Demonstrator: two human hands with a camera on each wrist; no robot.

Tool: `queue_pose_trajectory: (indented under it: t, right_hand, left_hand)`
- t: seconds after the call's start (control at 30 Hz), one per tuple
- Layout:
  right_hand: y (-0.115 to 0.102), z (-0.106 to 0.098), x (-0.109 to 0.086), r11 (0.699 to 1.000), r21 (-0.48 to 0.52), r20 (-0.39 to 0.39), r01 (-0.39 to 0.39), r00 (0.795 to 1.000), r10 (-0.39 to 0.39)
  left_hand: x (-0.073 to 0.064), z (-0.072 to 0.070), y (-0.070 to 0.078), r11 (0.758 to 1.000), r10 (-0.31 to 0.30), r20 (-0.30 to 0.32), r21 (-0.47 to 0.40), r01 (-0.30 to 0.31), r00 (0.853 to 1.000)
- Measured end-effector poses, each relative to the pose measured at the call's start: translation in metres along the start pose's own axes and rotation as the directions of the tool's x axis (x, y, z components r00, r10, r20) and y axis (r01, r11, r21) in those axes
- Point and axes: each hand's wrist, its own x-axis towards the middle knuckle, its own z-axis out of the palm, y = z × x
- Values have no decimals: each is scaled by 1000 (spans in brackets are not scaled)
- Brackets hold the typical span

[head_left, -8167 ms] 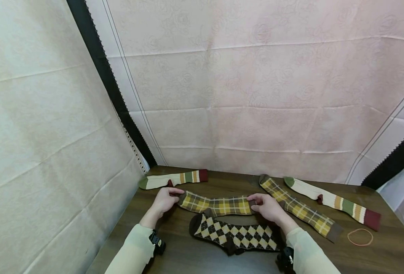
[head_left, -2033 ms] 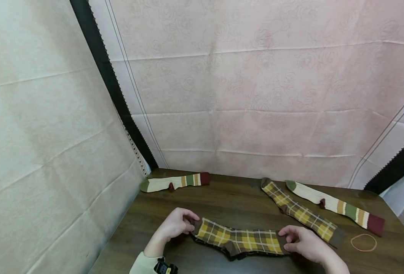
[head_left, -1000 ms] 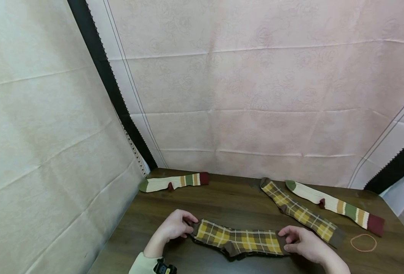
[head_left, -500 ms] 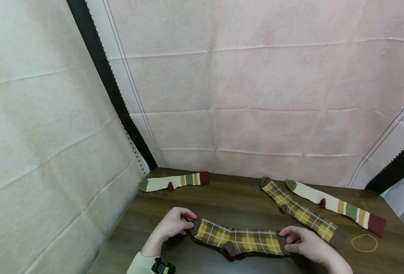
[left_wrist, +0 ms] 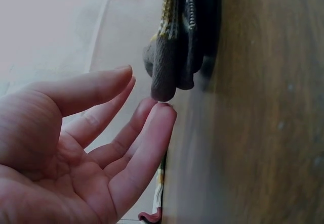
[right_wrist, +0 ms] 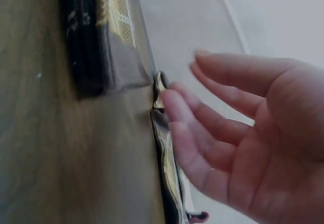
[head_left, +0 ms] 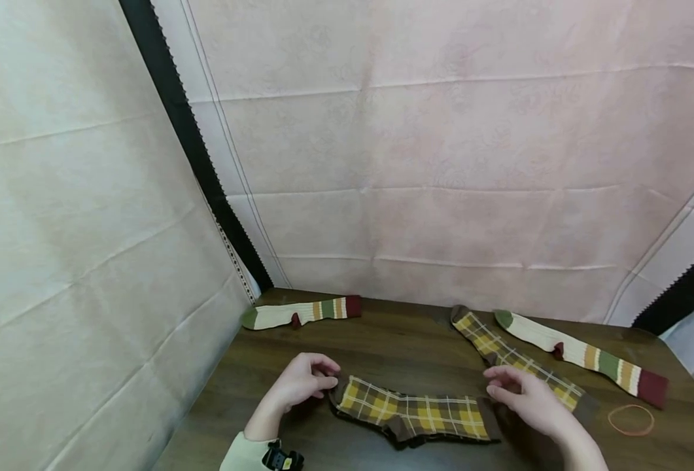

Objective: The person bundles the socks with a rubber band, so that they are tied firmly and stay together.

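A yellow-and-brown plaid sock (head_left: 414,413) lies flat, stacked on dark argyle socks whose black edge (head_left: 402,446) peeks out along the near side. At its brown toe, my left hand (head_left: 299,387) has loosely bent fingers; in the left wrist view the fingertips (left_wrist: 164,115) are right at the toe (left_wrist: 164,77) and the thumb stands apart. My right hand (head_left: 532,400) is just off the cuff (right_wrist: 124,64), fingers relaxed and nothing in them. In the head view it overlaps a second plaid sock (head_left: 482,337) lying diagonally behind.
Cream striped socks lie at the back left (head_left: 282,315) and back right (head_left: 579,353) of the brown wooden table (head_left: 405,347). A thin rubber band (head_left: 632,434) is at the right. Pale curtains (head_left: 441,163) hang behind and to the left.
Both hands earlier lifted the plaid sock onto the argyle socks, covering them. Since half a second ago, my right hand has let go of the cuff and moved slightly right and away.
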Motion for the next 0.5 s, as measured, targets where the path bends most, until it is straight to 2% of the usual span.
queue_pose_trajectory:
  t: [0.13,0.33,0.5]
  right_hand:
    - [-6,2,16,1000,-29,-99,4,995,-7]
    - [-2,1,42,1000,-22,-149,21,989,-24]
    - [4,-5,55,997,-79,-214,8,977,-24]
  left_hand:
    - [-1,-1,1,1000,18,-24,0,-18,1000]
    - [-2,-2,5,1000,26,-49,-10,-26,998]
    - [-2,-3,5,1000,21,-53,-9,-22,998]
